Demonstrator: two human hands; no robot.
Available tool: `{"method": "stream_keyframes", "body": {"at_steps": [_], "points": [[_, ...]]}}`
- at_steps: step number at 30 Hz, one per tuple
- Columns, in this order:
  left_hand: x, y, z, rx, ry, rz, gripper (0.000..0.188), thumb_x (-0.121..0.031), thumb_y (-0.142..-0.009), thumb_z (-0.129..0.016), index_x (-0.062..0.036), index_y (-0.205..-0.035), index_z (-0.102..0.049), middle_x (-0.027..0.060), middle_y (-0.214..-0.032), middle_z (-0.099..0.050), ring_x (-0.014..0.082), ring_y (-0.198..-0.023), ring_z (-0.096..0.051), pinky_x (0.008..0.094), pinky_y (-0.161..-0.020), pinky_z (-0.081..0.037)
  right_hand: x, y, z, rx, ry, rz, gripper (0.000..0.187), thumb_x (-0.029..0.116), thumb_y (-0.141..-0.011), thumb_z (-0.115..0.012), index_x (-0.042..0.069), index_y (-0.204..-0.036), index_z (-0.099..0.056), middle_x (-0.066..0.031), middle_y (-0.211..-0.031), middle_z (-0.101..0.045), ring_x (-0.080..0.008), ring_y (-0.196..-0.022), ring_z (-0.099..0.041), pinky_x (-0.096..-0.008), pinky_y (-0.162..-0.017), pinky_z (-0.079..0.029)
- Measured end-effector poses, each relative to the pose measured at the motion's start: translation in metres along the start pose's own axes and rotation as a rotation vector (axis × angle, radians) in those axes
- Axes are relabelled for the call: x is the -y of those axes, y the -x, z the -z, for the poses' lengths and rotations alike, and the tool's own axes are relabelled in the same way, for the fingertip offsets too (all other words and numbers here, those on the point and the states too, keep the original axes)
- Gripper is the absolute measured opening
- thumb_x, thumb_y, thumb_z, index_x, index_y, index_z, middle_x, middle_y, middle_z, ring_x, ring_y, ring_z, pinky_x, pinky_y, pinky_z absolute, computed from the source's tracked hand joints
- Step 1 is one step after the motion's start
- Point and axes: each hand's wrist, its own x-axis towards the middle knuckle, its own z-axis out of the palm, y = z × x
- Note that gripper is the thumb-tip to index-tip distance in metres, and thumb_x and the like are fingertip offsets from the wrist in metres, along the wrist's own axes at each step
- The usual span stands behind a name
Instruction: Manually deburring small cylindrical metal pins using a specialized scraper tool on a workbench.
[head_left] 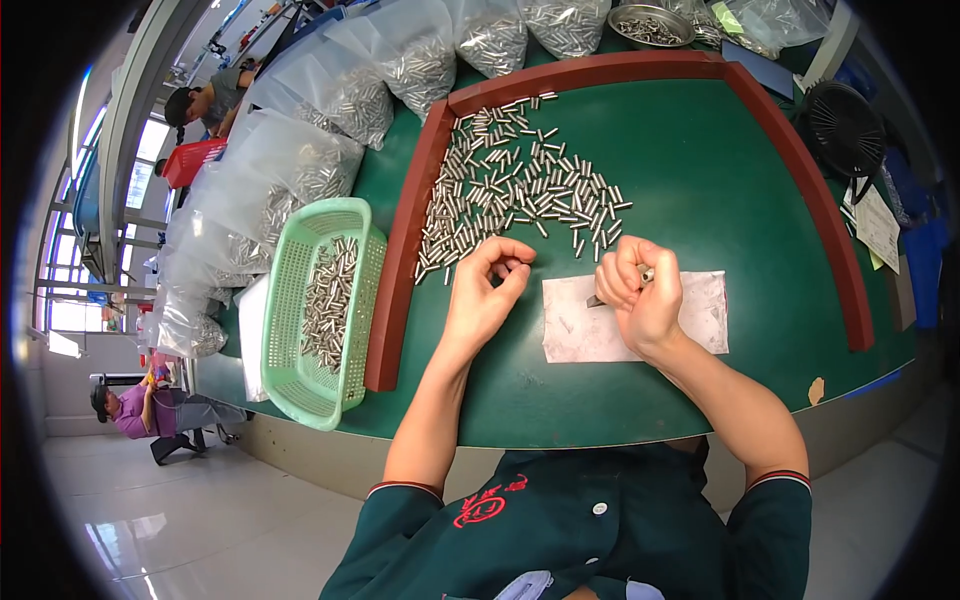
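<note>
My left hand (489, 292) hovers at the near edge of a loose heap of short metal pins (520, 180) on the green table. Its fingers are curled in, thumb and forefinger close together; whatever they may pinch is too small to make out. My right hand (645, 300) is closed around a slim metal rod (648, 275), whose round end sticks out by the thumb. A dark tip shows at the other side of that fist. Beneath the right hand lies a pale, smudged cloth (580, 335), partly covered by the hand.
A dark red raised border (405, 250) frames the green table (720, 180). Left of it stands a light green basket (285, 350) of pins. Clear bags (410, 60) of pins line the back and left. A metal bowl (650, 27) and black fan (843, 128) sit beyond.
</note>
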Motion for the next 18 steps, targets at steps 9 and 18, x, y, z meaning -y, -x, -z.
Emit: {"method": "stream_keyframes", "body": {"at_steps": [9, 18], "points": [[-0.012, 0.012, 0.02, 0.167, 0.811, 0.278, 0.023, 0.001, -0.076, -0.058, -0.0006, -0.099, -0.057, 0.0065, -0.09, -0.061, 0.0086, -0.08, -0.055, 0.0194, -0.072, -0.042, 0.001, 0.002, -0.002, 0.017, -0.014, 0.007, 0.032, 0.021, -0.081, -0.03, 0.01, -0.052, -0.027, 0.0013, -0.042, -0.025, -0.0068, -0.038, -0.017, -0.023, -0.037, -0.015], [-0.026, 0.113, 0.069, -0.167, 0.818, 0.189, 0.02, -0.004, -0.079, -0.058, 0.0012, -0.098, -0.056, 0.0079, -0.094, -0.058, 0.0117, -0.086, -0.054, 0.0221, -0.076, -0.042, -0.001, 0.003, -0.009, 0.024, -0.04, -0.025, 0.032, 0.024, -0.081, -0.031, 0.011, -0.052, -0.027, 0.0023, -0.041, -0.022, -0.0083, -0.038, -0.015, -0.0246, -0.037, -0.014]]}}
